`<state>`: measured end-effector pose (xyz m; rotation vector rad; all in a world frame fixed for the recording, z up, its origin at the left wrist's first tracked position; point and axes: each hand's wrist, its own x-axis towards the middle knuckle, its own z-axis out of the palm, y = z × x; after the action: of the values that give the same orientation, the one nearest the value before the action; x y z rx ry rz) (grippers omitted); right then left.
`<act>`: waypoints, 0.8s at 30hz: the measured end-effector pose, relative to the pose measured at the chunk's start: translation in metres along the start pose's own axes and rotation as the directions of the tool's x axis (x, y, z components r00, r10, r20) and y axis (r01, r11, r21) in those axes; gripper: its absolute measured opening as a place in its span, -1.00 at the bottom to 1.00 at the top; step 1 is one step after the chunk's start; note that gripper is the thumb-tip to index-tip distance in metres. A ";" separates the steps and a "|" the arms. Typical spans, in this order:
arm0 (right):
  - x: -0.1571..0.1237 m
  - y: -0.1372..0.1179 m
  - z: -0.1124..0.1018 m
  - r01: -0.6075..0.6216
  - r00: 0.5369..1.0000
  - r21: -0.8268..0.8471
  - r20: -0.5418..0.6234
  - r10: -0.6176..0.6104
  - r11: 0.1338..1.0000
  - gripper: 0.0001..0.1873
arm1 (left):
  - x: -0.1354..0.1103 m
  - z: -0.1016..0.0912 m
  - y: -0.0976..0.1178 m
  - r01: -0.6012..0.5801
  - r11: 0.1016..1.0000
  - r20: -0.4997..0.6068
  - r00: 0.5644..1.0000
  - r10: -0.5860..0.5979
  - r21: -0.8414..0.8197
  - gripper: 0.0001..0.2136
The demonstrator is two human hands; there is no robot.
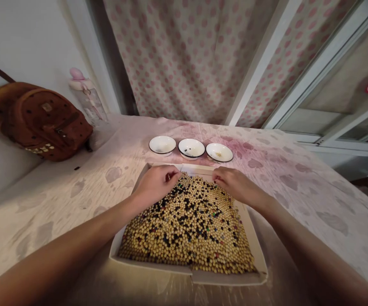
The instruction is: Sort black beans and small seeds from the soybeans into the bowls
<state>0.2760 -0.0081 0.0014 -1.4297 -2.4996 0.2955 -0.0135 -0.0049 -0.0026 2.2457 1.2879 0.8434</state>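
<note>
**Yellow soybeans mixed with black and coloured beans (pixel 186 225) fill a shallow white cardboard tray (pixel 225 278), at lower centre of the frame, with a bare left hand (pixel 156 185) and right hand (pixel 238 185) laid on them.**

The left fingers (pixel 172 175) are curled at the tray's far edge, and whether a bean is pinched cannot be told; the right fingers (pixel 219 176) are lightly bent on the beans. Three round white enamel bowls (pixel 191 148) with dark rims are set just beyond the tray, and a studded brown leather backpack (pixel 37 121) is propped at upper left.
</note>
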 end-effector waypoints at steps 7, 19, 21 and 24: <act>0.000 -0.005 0.009 -0.022 1.000 -0.062 -0.010 0.021 0.998 -0.81 | -0.004 0.001 -0.013 -0.072 0.996 -0.020 0.997 0.073 0.044 -0.83; -0.011 0.001 0.008 -0.111 0.986 0.014 -0.122 0.112 0.994 -0.79 | -0.008 0.002 -0.009 -0.152 0.983 -0.006 0.988 0.154 0.105 -0.82; -0.012 0.002 0.008 -0.094 0.988 0.030 -0.119 0.097 0.995 -0.79 | -0.008 0.003 -0.009 -0.149 0.983 -0.004 0.989 0.151 0.108 -0.83; -0.012 0.000 0.008 -0.063 0.992 0.066 -0.103 0.070 0.996 -0.79 | -0.008 0.003 -0.009 -0.142 0.983 0.005 0.990 0.142 0.118 -0.84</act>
<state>0.2794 -0.0192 -0.0071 -1.4663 -2.3428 0.3005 -0.0201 -0.0074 -0.0125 2.4541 1.2197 0.8404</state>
